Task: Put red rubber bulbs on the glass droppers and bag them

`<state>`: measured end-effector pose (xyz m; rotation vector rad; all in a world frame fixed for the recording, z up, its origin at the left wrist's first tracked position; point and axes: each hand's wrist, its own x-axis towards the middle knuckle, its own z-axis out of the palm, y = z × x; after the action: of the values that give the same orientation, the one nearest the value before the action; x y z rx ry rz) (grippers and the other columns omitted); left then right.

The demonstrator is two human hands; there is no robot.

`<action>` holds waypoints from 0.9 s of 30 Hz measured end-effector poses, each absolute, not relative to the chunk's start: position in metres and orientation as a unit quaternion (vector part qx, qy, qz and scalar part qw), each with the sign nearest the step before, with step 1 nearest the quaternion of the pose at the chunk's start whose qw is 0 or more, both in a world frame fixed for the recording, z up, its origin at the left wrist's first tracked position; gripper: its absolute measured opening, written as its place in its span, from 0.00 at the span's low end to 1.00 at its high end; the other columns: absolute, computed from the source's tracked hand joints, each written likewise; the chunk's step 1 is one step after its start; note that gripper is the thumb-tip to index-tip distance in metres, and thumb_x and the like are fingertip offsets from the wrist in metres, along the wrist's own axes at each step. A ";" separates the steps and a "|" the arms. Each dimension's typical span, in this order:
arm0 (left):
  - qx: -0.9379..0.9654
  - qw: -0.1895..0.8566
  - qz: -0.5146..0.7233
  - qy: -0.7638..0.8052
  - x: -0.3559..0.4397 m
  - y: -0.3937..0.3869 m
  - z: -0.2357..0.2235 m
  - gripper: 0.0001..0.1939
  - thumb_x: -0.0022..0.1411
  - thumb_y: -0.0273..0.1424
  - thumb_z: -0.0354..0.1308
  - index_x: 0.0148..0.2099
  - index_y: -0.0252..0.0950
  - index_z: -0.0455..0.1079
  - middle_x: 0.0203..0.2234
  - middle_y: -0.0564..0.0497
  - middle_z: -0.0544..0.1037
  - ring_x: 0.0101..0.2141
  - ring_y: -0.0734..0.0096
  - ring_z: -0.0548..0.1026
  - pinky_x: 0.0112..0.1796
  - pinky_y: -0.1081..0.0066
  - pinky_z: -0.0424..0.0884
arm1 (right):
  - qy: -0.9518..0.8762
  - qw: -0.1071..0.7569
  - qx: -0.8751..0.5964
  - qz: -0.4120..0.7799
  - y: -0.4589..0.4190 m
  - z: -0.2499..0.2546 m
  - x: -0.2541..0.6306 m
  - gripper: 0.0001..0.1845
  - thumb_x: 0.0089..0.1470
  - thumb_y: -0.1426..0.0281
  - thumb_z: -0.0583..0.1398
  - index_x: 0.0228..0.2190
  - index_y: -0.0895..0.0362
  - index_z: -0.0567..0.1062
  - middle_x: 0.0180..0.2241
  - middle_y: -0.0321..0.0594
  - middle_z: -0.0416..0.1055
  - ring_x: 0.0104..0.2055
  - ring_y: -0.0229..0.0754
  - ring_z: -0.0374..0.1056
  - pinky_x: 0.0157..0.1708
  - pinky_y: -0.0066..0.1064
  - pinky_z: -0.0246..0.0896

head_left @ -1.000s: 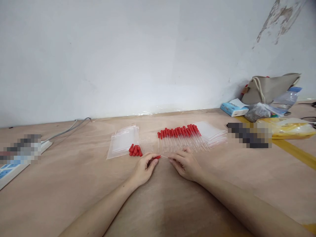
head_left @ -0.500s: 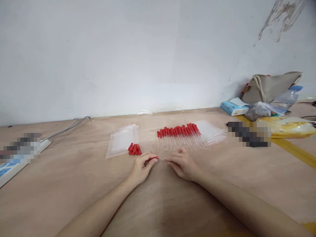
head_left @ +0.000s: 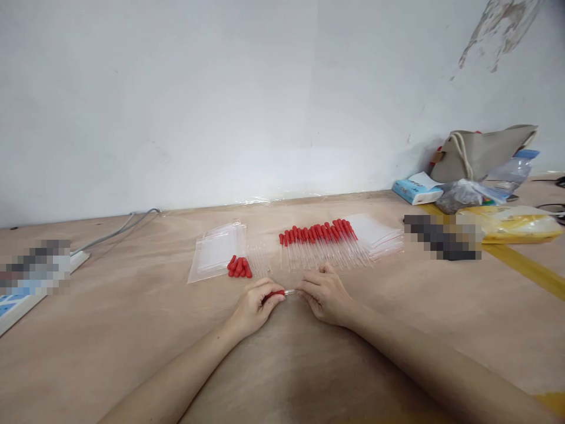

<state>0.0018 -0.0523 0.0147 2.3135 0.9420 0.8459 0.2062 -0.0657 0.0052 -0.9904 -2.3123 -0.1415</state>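
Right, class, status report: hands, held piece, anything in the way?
Left hand pinches red bulb. Right hand pinches clear tube. Tube meets bulb. Loose bulbs beyond left hand, not blocking.

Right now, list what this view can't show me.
In the head view:
Red bulb: partly hidden by the left hand.
Clear tube: right end hidden by the right hand.
Power strip: cut off by the left edge, partly pixelated.
Dark object at right: blurred by pixelation.

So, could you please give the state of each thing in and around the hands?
Left hand: pinching red bulb
Right hand: pinching clear tube, which meets bulb
Loose bulbs: heaped
Bare tubes: lying uncapped
Red-topped tubes: lying in a row
Left bags: stacked flat
Right bags: fanned flat
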 end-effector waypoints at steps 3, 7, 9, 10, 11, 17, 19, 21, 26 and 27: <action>0.857 0.235 0.308 0.340 0.002 -0.053 0.014 0.10 0.61 0.32 0.48 0.36 0.36 0.70 0.27 0.49 0.72 0.29 0.72 0.68 0.31 0.72 0.65 | -0.871 0.307 -0.381 -0.046 -0.068 0.003 0.203 0.11 0.52 0.76 0.50 0.30 0.57 0.72 0.24 0.37 0.67 0.25 0.34 0.56 0.31 0.31 0.39; 0.867 0.220 0.298 0.334 0.002 -0.053 0.012 0.10 0.61 0.32 0.47 0.36 0.36 0.70 0.27 0.49 0.71 0.29 0.72 0.68 0.31 0.72 0.65 | -0.870 0.308 -0.385 -0.031 -0.068 0.000 0.201 0.11 0.53 0.74 0.50 0.31 0.57 0.71 0.23 0.36 0.67 0.24 0.34 0.56 0.31 0.30 0.39; 0.874 0.210 0.291 0.328 0.002 -0.052 0.012 0.11 0.61 0.32 0.47 0.36 0.36 0.70 0.28 0.49 0.71 0.29 0.72 0.68 0.31 0.72 0.65 | -0.872 0.303 -0.383 -0.020 -0.067 0.000 0.201 0.11 0.53 0.75 0.50 0.31 0.57 0.71 0.24 0.36 0.68 0.25 0.34 0.56 0.31 0.30 0.39; 0.880 0.204 0.284 0.323 0.001 -0.051 0.012 0.11 0.62 0.32 0.47 0.36 0.36 0.70 0.28 0.49 0.71 0.29 0.72 0.69 0.31 0.72 0.65 | -0.874 0.299 -0.382 -0.016 -0.067 0.001 0.200 0.11 0.53 0.75 0.50 0.31 0.56 0.71 0.25 0.37 0.68 0.25 0.34 0.57 0.31 0.31 0.40; 0.885 0.195 0.278 0.318 0.001 -0.050 0.013 0.11 0.62 0.32 0.47 0.37 0.36 0.70 0.28 0.49 0.71 0.29 0.72 0.69 0.31 0.73 0.65 | -0.876 0.294 -0.383 -0.014 -0.067 0.003 0.200 0.11 0.53 0.75 0.50 0.31 0.56 0.71 0.26 0.37 0.69 0.26 0.35 0.58 0.31 0.31 0.40; 0.894 0.108 0.318 0.298 -0.007 -0.041 0.021 0.11 0.60 0.30 0.49 0.44 0.39 0.67 0.36 0.48 0.72 0.37 0.70 0.69 0.40 0.70 0.65 | -0.868 0.243 -0.432 -0.042 -0.072 0.023 0.197 0.11 0.54 0.70 0.50 0.26 0.58 0.71 0.27 0.39 0.71 0.31 0.38 0.62 0.34 0.33 0.42; 0.873 0.062 0.354 0.328 -0.014 -0.035 0.024 0.13 0.59 0.31 0.52 0.47 0.40 0.66 0.39 0.48 0.71 0.40 0.67 0.68 0.43 0.67 0.63 | -0.852 0.237 -0.466 -0.015 -0.071 0.028 0.198 0.11 0.53 0.71 0.51 0.25 0.57 0.71 0.26 0.39 0.72 0.30 0.38 0.63 0.35 0.33 0.44; 0.827 0.016 0.405 0.389 -0.023 -0.026 0.024 0.14 0.58 0.32 0.52 0.47 0.38 0.65 0.40 0.47 0.70 0.42 0.65 0.67 0.45 0.65 0.61 | -0.811 0.259 -0.522 0.054 -0.063 0.030 0.199 0.11 0.52 0.69 0.51 0.24 0.57 0.71 0.24 0.37 0.71 0.27 0.36 0.64 0.32 0.30 0.47; 0.667 0.043 0.492 0.557 -0.049 0.002 0.013 0.13 0.59 0.36 0.47 0.42 0.36 0.67 0.38 0.47 0.71 0.41 0.65 0.67 0.42 0.67 0.64 | -0.684 0.307 -0.648 0.135 -0.024 0.031 0.188 0.13 0.50 0.66 0.51 0.20 0.57 0.69 0.22 0.37 0.70 0.26 0.37 0.64 0.26 0.26 0.49; 0.648 0.073 0.495 0.573 -0.052 0.006 0.009 0.14 0.58 0.37 0.48 0.41 0.35 0.67 0.37 0.47 0.71 0.40 0.65 0.69 0.39 0.68 0.65 | -0.674 0.302 -0.664 0.120 -0.016 0.031 0.182 0.13 0.50 0.66 0.51 0.20 0.57 0.69 0.23 0.37 0.71 0.27 0.37 0.65 0.28 0.27 0.50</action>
<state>-0.0522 0.0061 0.0092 1.9474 1.7219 1.4880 0.1821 -0.0162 0.0310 -1.7599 -1.7873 0.3178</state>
